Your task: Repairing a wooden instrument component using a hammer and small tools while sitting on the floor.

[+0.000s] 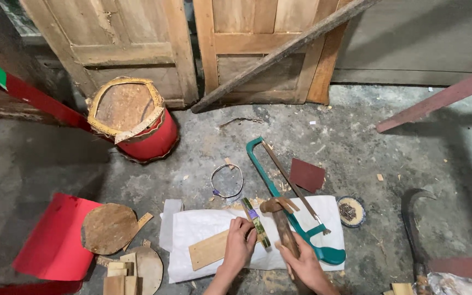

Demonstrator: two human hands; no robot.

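L hand is curled shut, pressing down on a small green and gold strip and on the flat wood piece under it. R hand is just right of it, closed round the brown wooden handle of a hammer. The hammer head sits just above the L hand's fingers, near the top end of the strip.

All of this is on a white sheet spread on the floor. That sheet is the landmark for the rest.

On the sheet's right part lies a teal hacksaw, its grip at the sheet's lower right corner and its frame poking out past the top edge. Just above the sheet, w/ a small gap, is a thin wire ring. Above and right of the sheet is a dark red square piece. Right of the sheet, close by, is a small round tin w/ little bits in it, too small to tell what. Farther right is a curved dark blade.

Left of the sheet is a round brown disc, partly on a red sheet. Below the disc are small wood blocks. Far above and left of the white sheet is a red drum-like tub, in front of wooden doors.
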